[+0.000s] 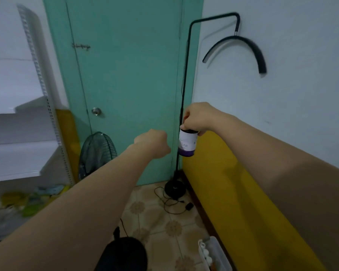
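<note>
Fingers (186, 116) of the right hand (199, 119) pinch the dark top of a small jar (187, 142), right of centre frame. It hangs below them, long axis near vertical, with a white label and a purple base. The left hand (152, 143) is curled just left of the jar, and whether it holds anything is hidden.

Dim, bluish indoor light — soft shadows, motion blur, wide-angle distortion at the edges.
</note>
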Motion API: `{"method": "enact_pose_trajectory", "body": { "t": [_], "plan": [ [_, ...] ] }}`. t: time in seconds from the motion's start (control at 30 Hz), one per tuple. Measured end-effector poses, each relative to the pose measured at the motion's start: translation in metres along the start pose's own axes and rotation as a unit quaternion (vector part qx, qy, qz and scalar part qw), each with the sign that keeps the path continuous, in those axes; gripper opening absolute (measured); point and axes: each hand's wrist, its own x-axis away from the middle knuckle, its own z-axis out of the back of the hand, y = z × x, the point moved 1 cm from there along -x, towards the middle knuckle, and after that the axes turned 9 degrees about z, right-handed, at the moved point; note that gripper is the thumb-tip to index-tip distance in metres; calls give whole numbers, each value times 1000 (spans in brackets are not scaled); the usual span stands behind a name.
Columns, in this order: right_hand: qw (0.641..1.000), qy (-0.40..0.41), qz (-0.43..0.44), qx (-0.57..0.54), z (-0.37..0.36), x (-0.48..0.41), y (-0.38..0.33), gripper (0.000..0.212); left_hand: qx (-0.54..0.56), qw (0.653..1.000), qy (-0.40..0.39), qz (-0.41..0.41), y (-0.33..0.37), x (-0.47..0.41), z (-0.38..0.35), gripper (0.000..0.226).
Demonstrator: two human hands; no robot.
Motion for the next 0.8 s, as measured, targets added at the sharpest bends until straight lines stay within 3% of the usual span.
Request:
{"method": "enact_pose_trajectory", "body": {
  "t": [0.13,0.2,0.37,0.53,0.73,0.8],
  "plan": [
    [998,32,-44,-8,-25,-65,42,29,10,998,-25,-50,7,-87,-37,34],
    [995,46,-82,-20,-36,-92,69,29,15,995,-56,-83,15,-126,-58,26],
    [986,25,-162,-11,-72,-132,148,34,37,981,-127,-139,44,-214,-124,26],
    [964,-22,-263,-27,-128,-143,235,42,39,957,-212,-194,90,-265,-215,22],
    [928,-39,-366,-63,-226,-131,345,40,38,938,-283,-194,138,-295,-337,19],
    [912,-54,-399,-80,-263,-121,373,36,42,934,-294,-196,149,-295,-378,28]
  ]
}}
